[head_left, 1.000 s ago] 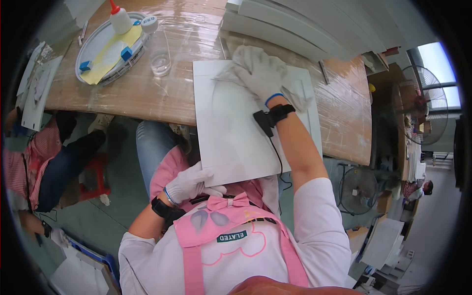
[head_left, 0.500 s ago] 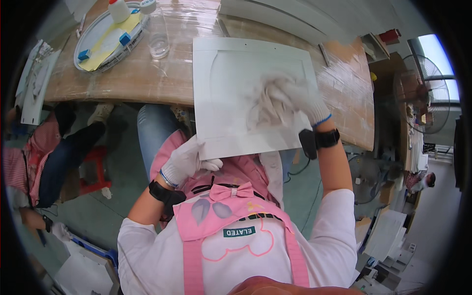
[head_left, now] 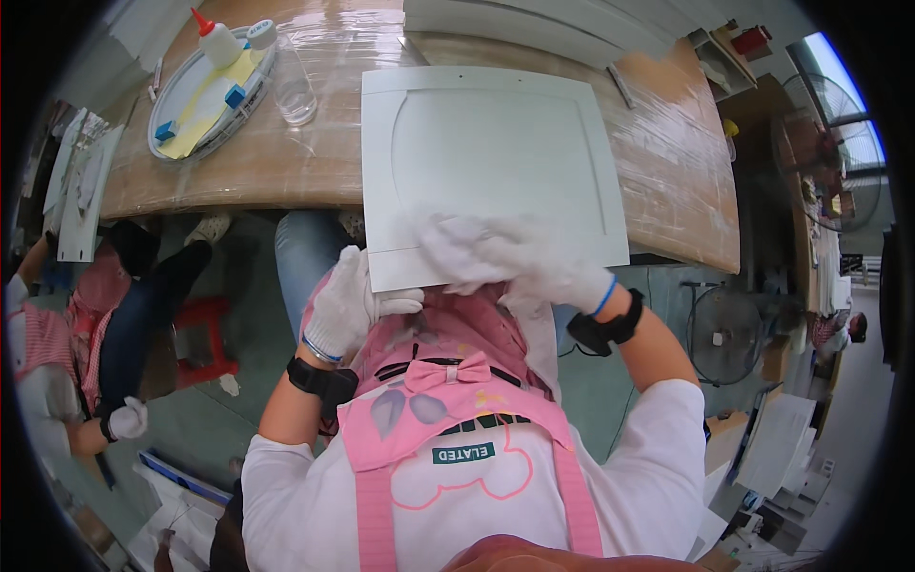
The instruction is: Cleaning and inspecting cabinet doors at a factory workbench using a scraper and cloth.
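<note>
A white panel (head_left: 496, 157) with a shallow recessed centre rests partly on the table and juts over its near edge toward my lap. My left hand (head_left: 345, 303), in a white knit glove, grips the near left corner, thumb at the side and fingers by the lower edge. Across the panel's near edge lies my gloved right hand (head_left: 543, 265), its fingers smeared by motion. Whether a cloth is in it cannot be made out. A pink apron (head_left: 448, 329) covers my lap just below.
On the wrapped table (head_left: 334, 157), a round lid-like tray (head_left: 170, 105) holds a red-tipped squeeze bottle (head_left: 221, 46) and blue blocks (head_left: 234, 95). Beside it stands a clear bottle (head_left: 294, 91). White boards (head_left: 534, 33) lie at the back. A co-worker's gloved hand (head_left: 128, 418) shows at left.
My right hand has swept left and nearer me, from the panel's right part to its near edge. The beige cloth seen under it before is no longer distinct. My left hand keeps the corner.
</note>
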Available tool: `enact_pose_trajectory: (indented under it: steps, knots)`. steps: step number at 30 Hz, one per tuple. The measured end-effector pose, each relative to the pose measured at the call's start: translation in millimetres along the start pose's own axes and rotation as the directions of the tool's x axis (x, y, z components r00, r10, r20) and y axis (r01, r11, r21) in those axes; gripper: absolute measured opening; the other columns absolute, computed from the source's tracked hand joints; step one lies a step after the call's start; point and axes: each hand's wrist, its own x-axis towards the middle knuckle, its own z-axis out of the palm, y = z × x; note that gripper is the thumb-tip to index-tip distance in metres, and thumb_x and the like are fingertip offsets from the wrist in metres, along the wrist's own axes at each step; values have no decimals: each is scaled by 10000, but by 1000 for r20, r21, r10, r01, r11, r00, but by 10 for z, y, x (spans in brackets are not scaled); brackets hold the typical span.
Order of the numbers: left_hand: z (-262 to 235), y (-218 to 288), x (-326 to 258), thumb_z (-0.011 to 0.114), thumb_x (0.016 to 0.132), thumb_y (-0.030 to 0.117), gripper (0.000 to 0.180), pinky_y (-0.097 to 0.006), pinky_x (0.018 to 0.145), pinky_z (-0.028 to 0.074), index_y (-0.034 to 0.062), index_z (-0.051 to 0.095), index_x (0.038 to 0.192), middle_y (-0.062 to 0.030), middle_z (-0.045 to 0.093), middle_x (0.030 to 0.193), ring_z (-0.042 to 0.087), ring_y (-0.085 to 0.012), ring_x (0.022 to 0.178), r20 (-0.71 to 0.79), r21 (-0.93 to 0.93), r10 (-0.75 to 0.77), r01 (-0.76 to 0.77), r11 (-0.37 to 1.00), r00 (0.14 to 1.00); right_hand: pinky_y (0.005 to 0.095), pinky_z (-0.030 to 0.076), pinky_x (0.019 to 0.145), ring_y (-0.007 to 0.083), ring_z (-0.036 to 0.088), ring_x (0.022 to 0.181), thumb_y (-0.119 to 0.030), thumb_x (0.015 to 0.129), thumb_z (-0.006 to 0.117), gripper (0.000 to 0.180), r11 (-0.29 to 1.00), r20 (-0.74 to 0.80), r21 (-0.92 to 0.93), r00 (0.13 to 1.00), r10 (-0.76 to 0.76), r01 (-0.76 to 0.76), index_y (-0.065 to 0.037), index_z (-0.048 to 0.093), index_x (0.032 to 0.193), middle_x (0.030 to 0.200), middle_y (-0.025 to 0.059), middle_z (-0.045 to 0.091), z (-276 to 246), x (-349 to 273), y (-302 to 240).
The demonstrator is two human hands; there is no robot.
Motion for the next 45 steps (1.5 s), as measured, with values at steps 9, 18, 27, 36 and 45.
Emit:
enact_pose_trajectory:
  steps: [9, 18, 27, 36, 45]
  knots:
    - [-71, 254, 129, 377, 1053, 312, 449, -437, 840, 580, -37, 459, 1325, -200, 628, 1164, 674, -319, 916, -110, 401, 228, -166, 901, 967, 452, 492, 871, 395, 606, 1008, -130, 808, 601, 411, 464, -588, -203, 486, 647, -862, -133, 636, 1218, 1092, 191, 635, -1196, -1455, 891]
    - [-92, 366, 211, 508, 1008, 302, 368, -389, 722, 599, 29, 536, 1254, -158, 652, 1092, 675, -275, 869, -417, 351, 95, 64, 934, 904, 459, 475, 896, 369, 565, 1113, -220, 833, 605, 374, 314, -629, -299, 433, 646, -901, -147, 657, 1196, 1179, 155, 614, -1152, -1380, 1680]
    - [-321, 1298, 444, 663, 937, 287, 368, -256, 552, 542, 23, 570, 1176, -77, 645, 914, 624, -120, 662, -497, 788, 704, -76, 611, 507, 437, 442, 848, 324, 534, 1000, -317, 869, 638, 346, 495, -583, -495, 695, 420, -714, -136, 650, 1164, 1016, 105, 593, -1084, -1036, 1353]
    - [-517, 2335, 1082, 771, 770, 189, 600, -467, 1018, 415, 98, 533, 1313, -241, 517, 1242, 526, -403, 1141, 180, 823, 950, 491, -287, 254, 409, 446, 926, 349, 556, 1051, -86, 852, 614, 477, 583, -588, -196, 571, 573, -788, -167, 591, 1322, 1177, 164, 604, -1090, -930, 954]
    - [-440, 2065, 626, 622, 959, 289, 408, -286, 673, 568, 36, 551, 1271, -103, 688, 1085, 662, -168, 818, -247, 777, 810, -390, 494, 532, 376, 477, 926, 299, 593, 1123, -106, 856, 621, 354, 797, -609, -125, 679, 409, -592, -42, 638, 1203, 1197, 211, 618, -974, -950, 804]
